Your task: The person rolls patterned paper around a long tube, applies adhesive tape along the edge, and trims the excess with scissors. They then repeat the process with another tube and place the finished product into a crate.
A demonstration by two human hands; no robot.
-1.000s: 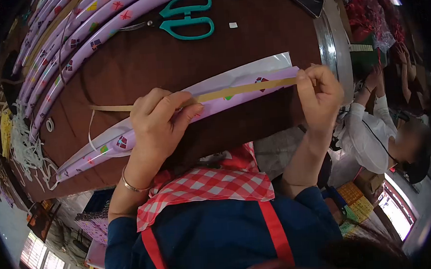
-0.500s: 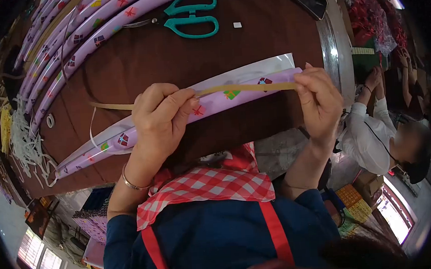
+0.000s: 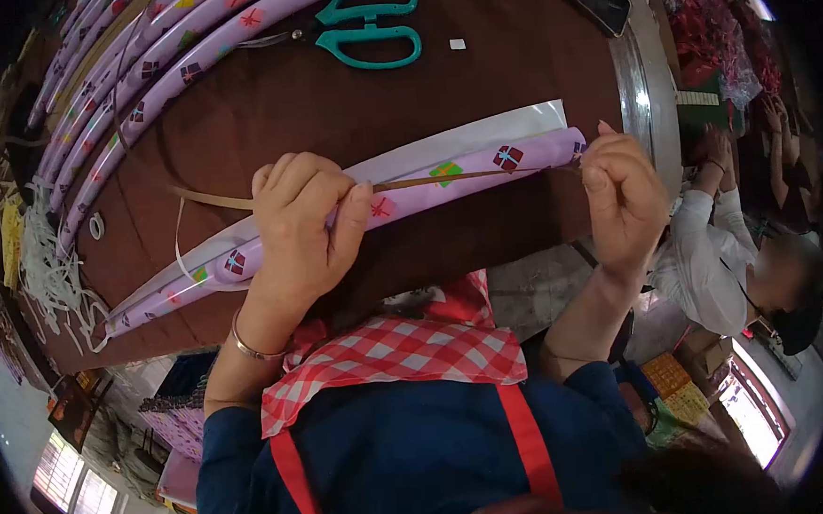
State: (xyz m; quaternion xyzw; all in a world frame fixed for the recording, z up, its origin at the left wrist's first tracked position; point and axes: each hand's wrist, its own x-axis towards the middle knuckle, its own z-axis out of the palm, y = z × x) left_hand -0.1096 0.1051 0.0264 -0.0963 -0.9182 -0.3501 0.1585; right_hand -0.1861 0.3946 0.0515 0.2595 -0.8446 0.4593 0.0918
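Note:
A purple roll of wrapping paper (image 3: 435, 182) printed with gift boxes lies slantwise on the brown cloth, its loose white-backed edge (image 3: 479, 130) lifted behind it. Along the roll runs a narrow tan strip (image 3: 444, 179), stretched between both hands and turned nearly edge-on. My left hand (image 3: 301, 221) is closed on the strip over the middle of the roll, and a tail of it sticks out to the left. My right hand (image 3: 626, 192) pinches the strip's far end beside the roll's right end; the fingertips partly hide it. A thin white strip (image 3: 181, 243) curls near my left hand.
Teal-handled scissors (image 3: 369, 26) lie at the back, beside several finished purple rolls (image 3: 166, 93). White paper scraps (image 3: 59, 274) pile up at left near a small tape ring (image 3: 97, 226). A dark phone-like object (image 3: 594, 1) lies back right. Another person (image 3: 708, 258) works at right.
The tan strip has twisted from flat to nearly edge-on. My right hand has shifted slightly right and down, its fingers curled tighter. My left thumb has straightened upward.

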